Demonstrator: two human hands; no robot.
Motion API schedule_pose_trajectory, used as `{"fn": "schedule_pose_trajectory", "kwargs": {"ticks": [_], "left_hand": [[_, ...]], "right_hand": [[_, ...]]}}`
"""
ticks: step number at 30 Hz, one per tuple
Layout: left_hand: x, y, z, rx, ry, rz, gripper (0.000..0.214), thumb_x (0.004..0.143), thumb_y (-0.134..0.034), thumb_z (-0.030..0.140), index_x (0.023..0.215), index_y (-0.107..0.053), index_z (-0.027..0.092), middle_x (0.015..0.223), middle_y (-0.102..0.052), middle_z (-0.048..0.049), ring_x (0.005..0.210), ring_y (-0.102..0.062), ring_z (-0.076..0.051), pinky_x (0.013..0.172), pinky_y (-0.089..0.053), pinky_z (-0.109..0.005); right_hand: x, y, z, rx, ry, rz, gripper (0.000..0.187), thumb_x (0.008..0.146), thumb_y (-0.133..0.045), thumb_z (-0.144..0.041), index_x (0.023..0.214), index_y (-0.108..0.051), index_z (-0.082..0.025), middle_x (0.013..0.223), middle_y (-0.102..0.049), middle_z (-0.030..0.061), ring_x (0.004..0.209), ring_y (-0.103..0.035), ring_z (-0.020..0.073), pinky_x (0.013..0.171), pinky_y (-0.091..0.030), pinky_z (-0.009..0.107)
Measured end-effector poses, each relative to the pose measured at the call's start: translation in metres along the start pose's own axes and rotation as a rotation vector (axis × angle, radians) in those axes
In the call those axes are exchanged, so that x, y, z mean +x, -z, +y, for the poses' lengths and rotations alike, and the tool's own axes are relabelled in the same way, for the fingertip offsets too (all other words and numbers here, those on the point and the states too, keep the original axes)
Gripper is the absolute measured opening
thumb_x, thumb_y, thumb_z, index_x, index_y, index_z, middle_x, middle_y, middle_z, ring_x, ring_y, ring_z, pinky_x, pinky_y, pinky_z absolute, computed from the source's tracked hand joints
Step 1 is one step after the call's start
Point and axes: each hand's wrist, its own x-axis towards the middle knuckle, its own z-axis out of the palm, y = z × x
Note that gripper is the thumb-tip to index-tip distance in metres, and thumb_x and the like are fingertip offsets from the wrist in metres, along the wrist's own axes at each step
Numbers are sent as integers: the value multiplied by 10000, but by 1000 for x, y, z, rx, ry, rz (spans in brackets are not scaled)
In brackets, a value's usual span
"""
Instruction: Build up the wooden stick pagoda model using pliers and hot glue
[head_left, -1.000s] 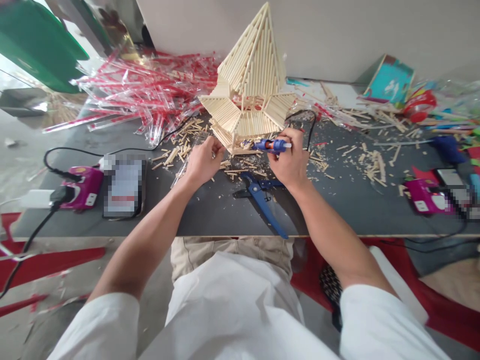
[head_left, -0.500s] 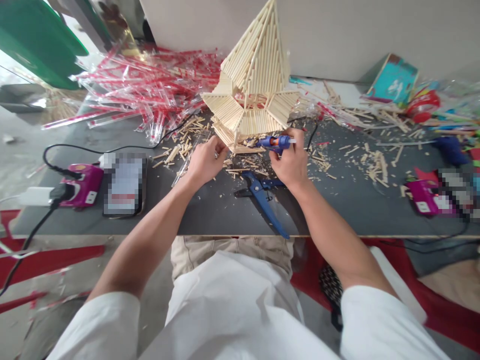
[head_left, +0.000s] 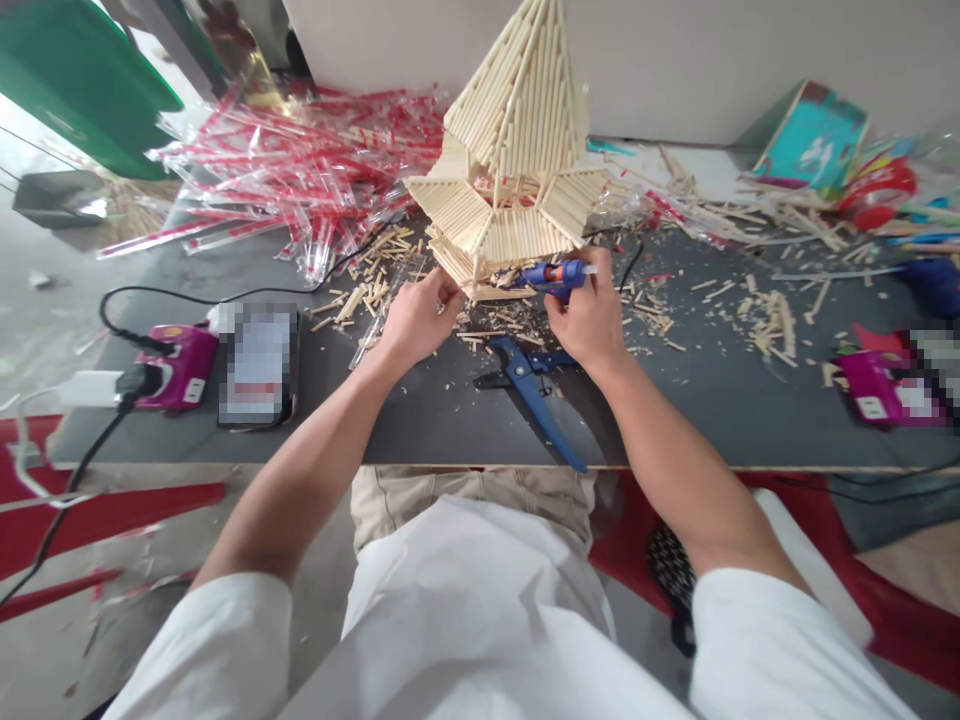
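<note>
A pagoda-like model of pale wooden sticks (head_left: 517, 110) stands on the dark table, with a tall pointed roof and flared lower eaves. My left hand (head_left: 424, 318) is closed at its lower front corner, thumb and fingers pinched against the base; the exact contact is partly hidden. In my right hand (head_left: 589, 315) is a blue hot glue gun (head_left: 553, 276) with a pale glue stick at its back. Its nozzle points left, under the eave by the base. Just below lies a blue-handled cutter (head_left: 536, 400), near the table's front edge.
Clear-and-red plastic wrappers (head_left: 300, 170) are heaped at the back left. A phone (head_left: 259, 365) lies beside a purple power strip (head_left: 180, 368) with a black cable. Cut stick pieces (head_left: 769, 318) are scattered about. Another purple power strip (head_left: 877, 385) sits at the right.
The whole view has shifted slightly, so everything appears a little further right. Both hands keep their places at the model, with the glue gun still under the eave.
</note>
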Motion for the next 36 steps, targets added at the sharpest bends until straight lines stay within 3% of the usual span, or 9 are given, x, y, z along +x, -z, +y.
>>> {"fn": "schedule_pose_trajectory", "kwargs": {"ticks": [6,23,36], "left_hand": [[-1,0,2,10,11,-11,142,935,-617,353,952,-661,219,861,-762,-45,741,-647,-209,679,-453,-329],[0,-1,1,36,8,-17,154,944,-613,348,965,-672,207,865,-758,-50,744,-651,-209,718,-482,-334],[-1,1,3,28,-15,-23,181,949,-580,327,988,-684,184,865,-757,-54,724,-633,-190,688,-436,-307]], "right_hand": [[2,0,1,17,-3,-38,420,933,-562,-211,1352,-555,-193,1408,-527,181,1298,-594,391,895,-626,491],[2,3,3,29,3,-40,414,928,-558,-215,1341,-556,-203,1411,-534,163,1251,-614,359,937,-609,488],[2,2,10,102,20,0,418,863,-599,-150,1278,-571,-184,1372,-538,173,1266,-603,376,1039,-566,554]]}}
